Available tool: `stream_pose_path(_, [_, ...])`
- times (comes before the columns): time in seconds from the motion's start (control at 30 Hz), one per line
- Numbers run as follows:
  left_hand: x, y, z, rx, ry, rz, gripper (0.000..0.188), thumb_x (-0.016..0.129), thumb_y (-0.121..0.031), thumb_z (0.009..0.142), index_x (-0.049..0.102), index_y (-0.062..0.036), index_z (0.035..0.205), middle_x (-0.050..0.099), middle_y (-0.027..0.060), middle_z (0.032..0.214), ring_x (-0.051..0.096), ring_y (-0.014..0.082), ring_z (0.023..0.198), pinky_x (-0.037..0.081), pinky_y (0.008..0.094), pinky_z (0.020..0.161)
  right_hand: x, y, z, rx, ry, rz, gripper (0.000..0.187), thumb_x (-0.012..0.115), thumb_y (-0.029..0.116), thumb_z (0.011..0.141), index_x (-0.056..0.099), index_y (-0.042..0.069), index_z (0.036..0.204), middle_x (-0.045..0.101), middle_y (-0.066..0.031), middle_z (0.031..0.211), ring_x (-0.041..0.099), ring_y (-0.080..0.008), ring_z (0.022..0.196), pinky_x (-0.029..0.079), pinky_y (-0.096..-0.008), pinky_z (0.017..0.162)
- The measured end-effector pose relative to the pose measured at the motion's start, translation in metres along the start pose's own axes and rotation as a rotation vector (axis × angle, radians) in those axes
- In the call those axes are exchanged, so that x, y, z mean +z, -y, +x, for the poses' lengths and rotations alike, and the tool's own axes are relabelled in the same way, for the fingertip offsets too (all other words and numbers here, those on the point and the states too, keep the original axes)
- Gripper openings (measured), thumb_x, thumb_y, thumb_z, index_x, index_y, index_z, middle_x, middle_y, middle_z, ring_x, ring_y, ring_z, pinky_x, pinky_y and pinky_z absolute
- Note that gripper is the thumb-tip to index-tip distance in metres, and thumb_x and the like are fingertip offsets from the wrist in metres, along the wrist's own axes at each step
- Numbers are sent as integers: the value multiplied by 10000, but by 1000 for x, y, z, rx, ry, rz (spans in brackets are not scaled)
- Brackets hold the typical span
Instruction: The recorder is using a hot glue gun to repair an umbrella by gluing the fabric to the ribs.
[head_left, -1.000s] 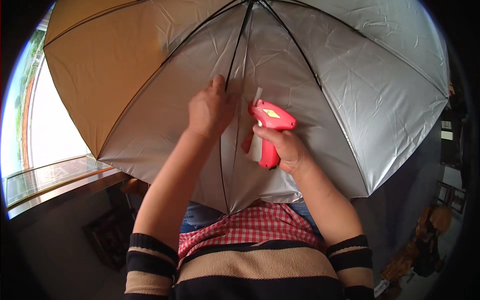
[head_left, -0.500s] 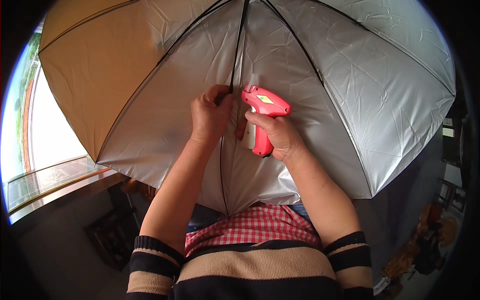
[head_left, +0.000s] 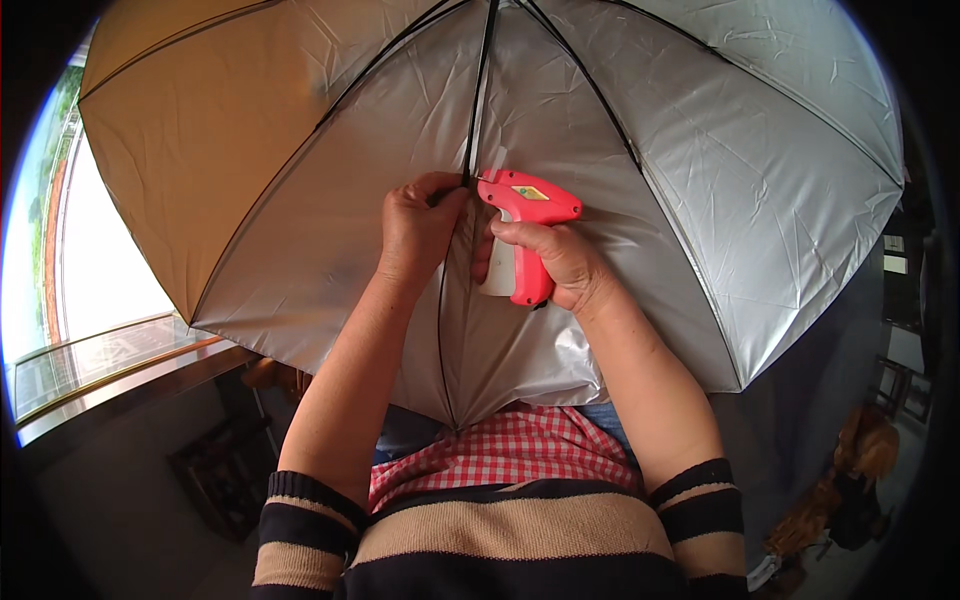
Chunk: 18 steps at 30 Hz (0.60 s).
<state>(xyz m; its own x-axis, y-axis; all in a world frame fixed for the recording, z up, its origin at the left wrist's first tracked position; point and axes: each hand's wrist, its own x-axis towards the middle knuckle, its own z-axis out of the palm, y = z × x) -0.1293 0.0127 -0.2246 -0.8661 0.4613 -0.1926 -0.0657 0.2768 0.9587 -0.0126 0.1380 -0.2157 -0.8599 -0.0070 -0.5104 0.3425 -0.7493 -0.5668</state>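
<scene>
An opened umbrella (head_left: 780, 210) with a silver inside spreads over my lap, its black ribs fanning out from the top of the picture. My left hand (head_left: 412, 230) pinches the middle rib (head_left: 477, 110) where it meets the cloth. In my right hand (head_left: 568, 262) is a red tagging gun (head_left: 532, 203) with a white trigger, my thumb across its back and fingers around the grip. The gun's nose points left, and its thin needle is at the rib beside my left fingertips. Whether the needle pierces the cloth I cannot tell.
A red and white checked cloth (head_left: 500, 450) covers my lap below the umbrella's edge. To the left is a bright window (head_left: 100, 240) with a ledge. Dark furniture (head_left: 225, 470) stands at lower left, and brown, blurred items (head_left: 860, 450) are at lower right.
The tagging gun has moved slightly left and tilted, bringing its nose up to the rib at my left fingers. My left hand has shifted only a little to the right.
</scene>
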Motion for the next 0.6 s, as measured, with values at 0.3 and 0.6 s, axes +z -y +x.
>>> stream_pose_path(0.3, [6, -2, 1, 48, 19, 62, 152, 636, -58, 792, 668, 23, 916, 633, 38, 674, 575, 83, 605, 457, 239, 555, 4, 1, 4, -70, 48, 65, 281, 669, 216, 796, 572, 59, 1008, 605, -84, 823, 638, -222, 691, 546, -376, 613])
stream_pose_path(0.6, [-19, 7, 12, 285, -48, 355, 177, 634, -119, 767, 666, -28, 915, 662, 117, 735, 611, 162, 667, 481, 315, 621, 15, 15, -6, -54, -79, -78, 243, 668, 210, 805, 594, 60, 981, 630, -90, 811, 643, -202, 702, 550, -358, 612])
